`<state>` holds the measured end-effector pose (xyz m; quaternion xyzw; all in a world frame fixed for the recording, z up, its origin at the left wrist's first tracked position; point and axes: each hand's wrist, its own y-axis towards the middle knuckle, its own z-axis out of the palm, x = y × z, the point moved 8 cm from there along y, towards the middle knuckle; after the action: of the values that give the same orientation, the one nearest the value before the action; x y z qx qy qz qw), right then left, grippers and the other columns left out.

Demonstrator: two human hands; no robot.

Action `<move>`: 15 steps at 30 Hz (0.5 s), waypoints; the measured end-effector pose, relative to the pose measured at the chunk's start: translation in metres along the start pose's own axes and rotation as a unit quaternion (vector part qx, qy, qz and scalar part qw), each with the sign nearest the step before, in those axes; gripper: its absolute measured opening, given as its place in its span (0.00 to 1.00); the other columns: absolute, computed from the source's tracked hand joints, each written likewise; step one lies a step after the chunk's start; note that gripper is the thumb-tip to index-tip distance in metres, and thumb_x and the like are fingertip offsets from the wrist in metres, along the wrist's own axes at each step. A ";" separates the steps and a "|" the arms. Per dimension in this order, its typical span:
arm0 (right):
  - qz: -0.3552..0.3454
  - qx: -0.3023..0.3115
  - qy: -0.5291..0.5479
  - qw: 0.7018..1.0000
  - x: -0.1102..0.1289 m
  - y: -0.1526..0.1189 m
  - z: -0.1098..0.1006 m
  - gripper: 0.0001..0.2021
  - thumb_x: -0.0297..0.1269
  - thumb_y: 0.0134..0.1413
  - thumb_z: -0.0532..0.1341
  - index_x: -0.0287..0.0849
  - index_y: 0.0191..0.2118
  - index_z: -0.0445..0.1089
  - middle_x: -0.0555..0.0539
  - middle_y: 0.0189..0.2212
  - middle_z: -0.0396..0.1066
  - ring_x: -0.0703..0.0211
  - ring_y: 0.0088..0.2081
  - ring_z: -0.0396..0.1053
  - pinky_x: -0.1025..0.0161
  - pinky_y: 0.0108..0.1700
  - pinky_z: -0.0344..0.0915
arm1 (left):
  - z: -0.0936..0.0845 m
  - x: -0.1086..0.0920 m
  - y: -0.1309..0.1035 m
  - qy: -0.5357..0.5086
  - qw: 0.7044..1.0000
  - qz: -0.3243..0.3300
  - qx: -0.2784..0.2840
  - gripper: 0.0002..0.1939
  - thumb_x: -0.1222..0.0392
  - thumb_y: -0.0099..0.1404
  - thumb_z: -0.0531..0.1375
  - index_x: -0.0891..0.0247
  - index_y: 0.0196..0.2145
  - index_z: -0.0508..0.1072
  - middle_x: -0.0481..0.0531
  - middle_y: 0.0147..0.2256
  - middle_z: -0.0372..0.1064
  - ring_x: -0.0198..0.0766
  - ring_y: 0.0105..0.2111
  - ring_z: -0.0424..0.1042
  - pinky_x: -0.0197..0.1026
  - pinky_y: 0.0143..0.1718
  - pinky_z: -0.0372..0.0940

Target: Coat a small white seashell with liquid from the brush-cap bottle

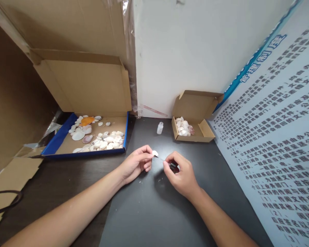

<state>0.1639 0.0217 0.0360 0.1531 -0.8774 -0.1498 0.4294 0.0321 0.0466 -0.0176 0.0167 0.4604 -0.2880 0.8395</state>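
1. White shell (155, 153): positioned above the dark mat (134, 216), between both hands, raised clear of the boxes.
2. Left hand (136, 164): thumb and forefinger pinch the shell at its left edge; the remaining fingers curl below.
3. Right hand (182, 173): fingertips grasp a black-handled applicator (173, 166), its thin stem directed at the shell. Contact between tip and shell cannot be confirmed.
4. Handling (judged): light, stiff, smooth and possibly slippery; a thin rim may chip under hard pressure.
5. Grip point: hold by the rim with the finger pads, lightly, leaving the broad face exposed.
6. Surroundings: a clear bottle (160, 128) stands upright beyond the hands; a blue-sided box (59, 136) of loose shells (108, 140) lies left, a smaller cardboard box (194, 139) right.
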 end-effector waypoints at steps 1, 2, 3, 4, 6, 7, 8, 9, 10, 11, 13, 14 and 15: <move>0.005 0.001 -0.008 1.000 -0.001 0.000 0.000 0.06 0.31 0.55 0.57 0.43 0.27 0.61 0.53 0.23 0.62 0.64 0.23 0.59 0.67 0.26 0.56 | 0.000 0.000 0.000 0.001 1.000 0.001 0.002 0.07 0.65 0.57 0.62 0.63 0.29 0.66 0.41 0.18 0.55 0.27 0.18 0.57 0.32 0.22 0.53; 0.015 -0.007 -0.017 1.000 -0.003 0.000 -0.001 0.07 0.31 0.55 0.57 0.43 0.27 0.61 0.53 0.22 0.62 0.64 0.23 0.59 0.67 0.26 0.56 | 0.000 0.000 0.000 0.001 1.000 0.000 0.002 0.07 0.65 0.57 0.62 0.63 0.29 0.65 0.41 0.18 0.55 0.27 0.17 0.57 0.32 0.22 0.53; 0.022 -0.017 -0.021 0.999 -0.004 0.000 -0.002 0.07 0.31 0.55 0.57 0.43 0.26 0.61 0.53 0.22 0.61 0.64 0.23 0.59 0.67 0.25 0.55 | 0.000 0.000 0.000 0.002 1.000 0.000 0.001 0.06 0.65 0.57 0.62 0.63 0.29 0.65 0.41 0.18 0.55 0.27 0.17 0.56 0.32 0.22 0.53; 0.023 -0.022 -0.018 0.999 -0.004 0.000 -0.003 0.07 0.31 0.55 0.57 0.43 0.26 0.60 0.54 0.22 0.61 0.64 0.22 0.58 0.67 0.25 0.55 | -0.001 0.000 0.000 0.003 1.000 -0.001 0.000 0.07 0.65 0.57 0.62 0.63 0.29 0.65 0.41 0.18 0.55 0.27 0.17 0.56 0.32 0.22 0.53; 0.009 -0.009 0.001 1.000 -0.002 0.000 0.000 0.07 0.32 0.55 0.57 0.44 0.27 0.61 0.53 0.22 0.61 0.64 0.23 0.59 0.67 0.25 0.56 | -0.001 0.000 0.000 0.005 1.000 -0.004 -0.003 0.07 0.65 0.57 0.62 0.63 0.29 0.65 0.41 0.18 0.55 0.27 0.17 0.56 0.32 0.22 0.53; 0.004 -0.003 0.004 1.000 -0.001 0.000 0.000 0.07 0.32 0.55 0.57 0.44 0.27 0.61 0.53 0.22 0.61 0.64 0.23 0.59 0.67 0.25 0.56 | -0.001 0.000 0.000 0.005 1.000 -0.005 -0.004 0.07 0.65 0.57 0.62 0.63 0.29 0.65 0.41 0.18 0.55 0.27 0.17 0.56 0.32 0.22 0.53; 0.005 -0.005 -0.001 1.000 -0.001 0.000 0.000 0.07 0.31 0.55 0.57 0.44 0.27 0.61 0.53 0.22 0.61 0.64 0.23 0.59 0.67 0.25 0.56 | 0.000 0.000 0.000 0.004 1.000 -0.006 -0.004 0.07 0.65 0.57 0.63 0.63 0.29 0.65 0.41 0.18 0.55 0.27 0.17 0.56 0.32 0.22 0.53; 0.012 -0.014 -0.010 1.000 -0.002 0.000 -0.001 0.07 0.31 0.54 0.57 0.44 0.26 0.61 0.53 0.22 0.61 0.64 0.23 0.59 0.67 0.25 0.56 | 0.000 0.000 0.000 0.004 1.000 -0.006 -0.004 0.07 0.65 0.56 0.63 0.63 0.29 0.65 0.41 0.18 0.55 0.27 0.17 0.56 0.32 0.22 0.53; 0.018 -0.025 -0.017 0.999 -0.004 -0.001 -0.003 0.07 0.31 0.54 0.57 0.44 0.26 0.60 0.54 0.22 0.61 0.64 0.23 0.59 0.67 0.25 0.55 | 0.000 0.000 0.000 0.004 1.000 -0.005 -0.004 0.07 0.65 0.56 0.63 0.63 0.29 0.65 0.41 0.18 0.55 0.27 0.17 0.56 0.32 0.22 0.53; 0.020 -0.033 -0.016 0.999 -0.004 -0.001 -0.005 0.07 0.31 0.54 0.57 0.44 0.26 0.60 0.54 0.22 0.60 0.64 0.22 0.58 0.67 0.25 0.55 | 0.000 0.000 0.000 0.004 1.000 -0.005 -0.004 0.08 0.64 0.56 0.63 0.63 0.29 0.66 0.41 0.18 0.55 0.27 0.17 0.56 0.32 0.22 0.53; 0.010 -0.022 -0.002 1.000 -0.002 -0.001 -0.003 0.07 0.31 0.55 0.57 0.44 0.26 0.60 0.54 0.22 0.61 0.64 0.23 0.59 0.67 0.25 0.56 | 0.001 0.000 0.000 0.005 1.000 -0.006 -0.004 0.08 0.64 0.56 0.64 0.63 0.28 0.66 0.41 0.18 0.55 0.27 0.18 0.56 0.32 0.22 0.53; 0.005 -0.015 0.001 1.000 -0.002 0.000 -0.002 0.07 0.31 0.54 0.57 0.44 0.26 0.60 0.53 0.22 0.61 0.64 0.23 0.59 0.67 0.25 0.56 | 0.001 0.000 0.000 0.005 1.000 -0.007 -0.005 0.08 0.64 0.56 0.64 0.63 0.28 0.66 0.41 0.18 0.55 0.27 0.18 0.56 0.32 0.22 0.53; 0.006 -0.012 -0.002 1.000 -0.002 0.000 -0.001 0.07 0.31 0.54 0.57 0.44 0.26 0.61 0.53 0.22 0.61 0.64 0.23 0.59 0.67 0.25 0.56 | 0.000 0.000 0.000 0.005 1.000 -0.008 -0.006 0.08 0.64 0.56 0.64 0.63 0.28 0.66 0.41 0.18 0.55 0.27 0.18 0.56 0.32 0.22 0.53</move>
<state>0.1662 0.0220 0.0352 0.1423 -0.8773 -0.1586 0.4300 0.0325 0.0460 -0.0176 0.0092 0.4664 -0.2918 0.8350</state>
